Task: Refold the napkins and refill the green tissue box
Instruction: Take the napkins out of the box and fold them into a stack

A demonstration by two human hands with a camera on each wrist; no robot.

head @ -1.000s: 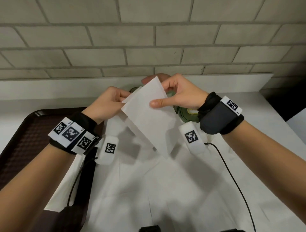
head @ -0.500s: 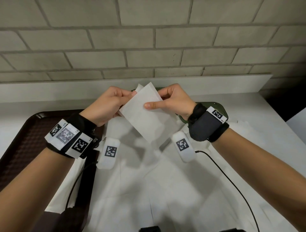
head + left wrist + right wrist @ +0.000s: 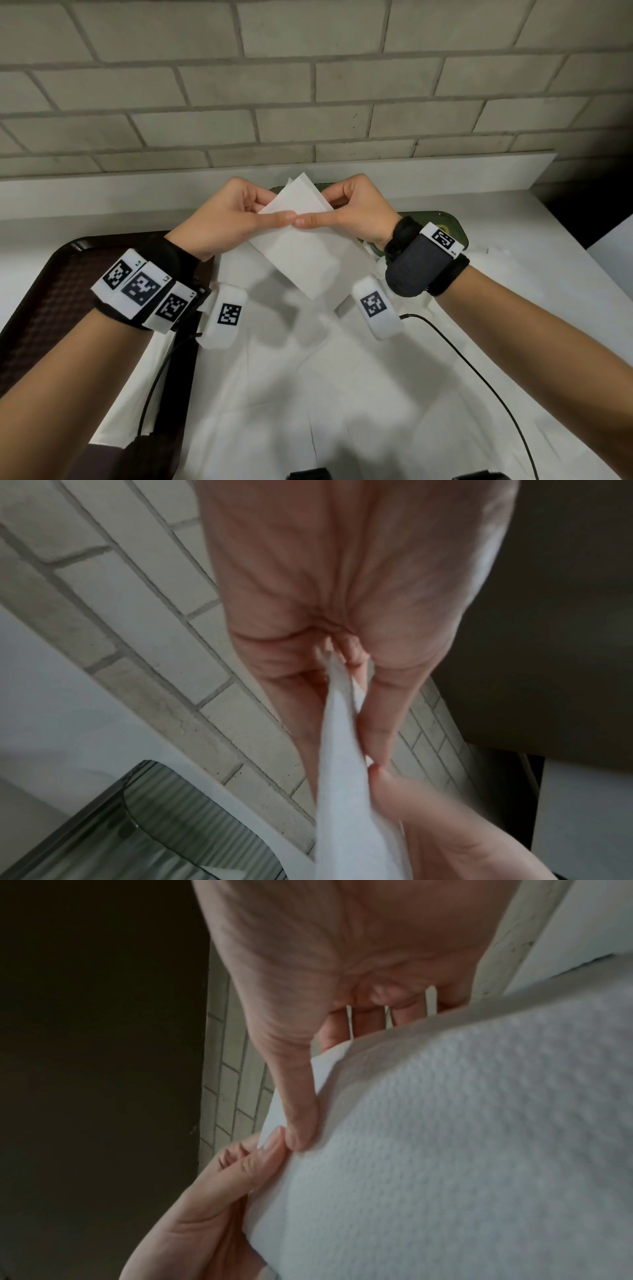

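The head view is evenly lit, rather dim, with soft light from above. The hands and the napkin point(image 3: 301, 246) throw blurred grey shadows on the white sheets point(image 3: 291, 377) below them. No glare shows, only a faint sheen on the tray point(image 3: 51, 274) rim. Brick courses of the wall point(image 3: 308, 85) bow toward the edges, and the right corners fall into darkness.

Both wrist views are dimmer and soft. In the left wrist view the palm point(image 3: 342, 574) near the lens is blurred, and the bricks run slanted. In the right wrist view the napkin's dimpled weave is smeared; the left third is nearly black.
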